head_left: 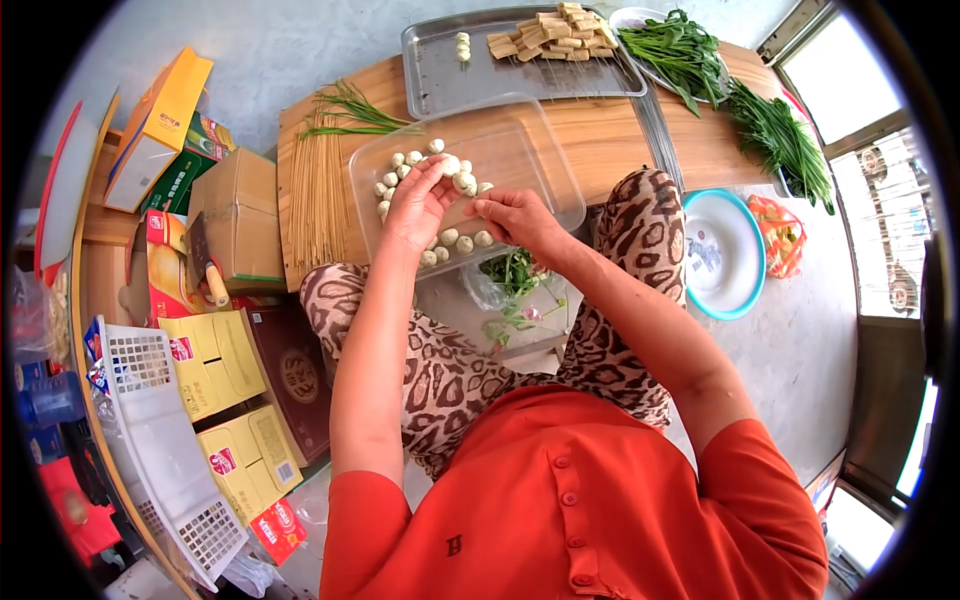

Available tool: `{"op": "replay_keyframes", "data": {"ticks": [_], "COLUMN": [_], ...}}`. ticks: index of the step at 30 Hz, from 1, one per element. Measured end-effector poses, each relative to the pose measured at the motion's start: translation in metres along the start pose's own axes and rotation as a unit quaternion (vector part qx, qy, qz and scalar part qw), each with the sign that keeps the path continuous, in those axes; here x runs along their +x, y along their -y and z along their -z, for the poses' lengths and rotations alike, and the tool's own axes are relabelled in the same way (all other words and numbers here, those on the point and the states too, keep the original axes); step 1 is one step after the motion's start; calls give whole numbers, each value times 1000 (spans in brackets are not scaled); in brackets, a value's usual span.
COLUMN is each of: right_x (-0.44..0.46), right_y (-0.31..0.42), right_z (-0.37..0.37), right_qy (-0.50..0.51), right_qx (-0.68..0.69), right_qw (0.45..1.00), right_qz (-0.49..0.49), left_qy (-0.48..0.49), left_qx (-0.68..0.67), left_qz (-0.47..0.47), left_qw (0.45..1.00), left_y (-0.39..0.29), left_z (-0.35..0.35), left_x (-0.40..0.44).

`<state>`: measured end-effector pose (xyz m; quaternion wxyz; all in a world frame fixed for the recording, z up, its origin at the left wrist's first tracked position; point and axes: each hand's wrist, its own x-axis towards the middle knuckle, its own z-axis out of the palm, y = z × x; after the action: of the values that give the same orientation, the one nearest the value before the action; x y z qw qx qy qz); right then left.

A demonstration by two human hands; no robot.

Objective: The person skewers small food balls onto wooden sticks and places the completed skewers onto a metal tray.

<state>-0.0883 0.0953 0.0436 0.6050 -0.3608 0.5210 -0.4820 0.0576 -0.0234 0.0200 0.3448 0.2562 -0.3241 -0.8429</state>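
Over a clear plastic tub point(560, 180) my left hand point(420, 203) is closed, its fingertips pinching a pale speckled ball point(450, 165). Another speckled ball point(465, 184) sits just beside those fingertips, between the two hands. My right hand point(522, 220) is closed in a pinch to the right of it; what lies in that pinch is too thin or hidden to make out. Several more balls point(449, 237) rest in the tub. Left of the tub, thin wooden skewers point(316, 205) lie in a bundle on the wooden table point(615, 135).
Behind the tub, a metal tray point(440, 75) bears a short row of balls point(463, 47) and stacked tan rolls point(555, 35). Greens point(680, 52) lie at the back right. A white basin point(722, 255) stands right; boxes point(215, 365) and a knife point(212, 275) are left.
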Motion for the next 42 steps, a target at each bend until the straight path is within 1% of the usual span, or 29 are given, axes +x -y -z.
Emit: {"op": "replay_keyframes", "data": {"ticks": [2,5,7,9,11,12,13,14,15,16,17,18,19,21,22,23,25,26,28,29,30,31,32,33,35,36,38,42], "right_x": [1,-1,-1,-1,0,-1,0,0,-1,-1,0,2,2,-2,-4,-4,-3,-5,-8,-9,-10,-12,-15,-18,-20,-20,-21,-23], "right_y": [0,0,-2,-2,-2,-3,-3,-3,-4,-4,-5,-7,-8,-3,-1,-2,-4,-2,1,2,3,4,8,12,14,13,14,17], "right_z": [-1,0,1,1,3,4,5,6,7,8,9,11,12,10,9,9,10,9,8,8,9,9,8,7,5,5,3,3], "right_qy": [0,-3,6,-2,-11,-17,-22,-22,-31,-40,-40,-35,-31,-29,-26,-25,-21,-21,-20,-20,-15,-10,-10,-4,6,14,24,38], "right_qx": [9,-14,-50,-54,-58,-60,-61,-61,-50,-41,-40,-38,-36,-51,-67,-67,-67,-67,-66,-66,-67,-68,-67,-69,-71,-74,-78,-100], "right_qw": [1000,1000,999,999,998,998,998,998,998,998,998,998,998,998,997,997,997,997,997,997,998,998,998,998,997,997,997,994], "right_qz": [4,-12,-7,5,17,16,15,15,24,35,34,31,28,26,23,24,24,26,17,17,11,6,5,-4,-12,-2,9,15], "left_qy": [-4,-20,-30,-38,-96,-95,-135,-174,-175,-172,-162,-167,-167,-120,-96,-96,-74,-74,-103,-103,-128,-145,-130,-142,-150,-152,-134,-136], "left_qx": [4,2,-2,-5,46,46,161,273,273,449,608,676,676,832,853,853,892,892,860,860,711,518,361,248,116,116,-8,-53], "left_qz": [-20,-41,-35,-30,-20,-19,-25,-30,-28,-76,-123,-114,-115,-118,-134,-134,-119,-120,-67,-67,-42,-14,-29,-51,-46,-48,-32,-57], "left_qw": [1000,999,999,999,994,994,977,946,945,873,768,709,709,529,495,495,431,430,495,495,690,843,923,957,981,980,990,988], "left_y": [0,1,1,-1,-1,-1,-1,0,5,10,9,12,16,21,22,24,26,26,24,24,22,24,13,7,-9,-12,-16,-12], "left_z": [1,7,4,3,6,9,14,20,28,36,33,30,26,22,24,25,26,24,20,29,42,54,40,33,26,30,37,40], "left_x": [0,3,1,-1,-1,0,2,4,6,9,8,3,-4,-13,-14,-14,-11,-10,-8,0,13,22,15,13,7,7,9,13]}}
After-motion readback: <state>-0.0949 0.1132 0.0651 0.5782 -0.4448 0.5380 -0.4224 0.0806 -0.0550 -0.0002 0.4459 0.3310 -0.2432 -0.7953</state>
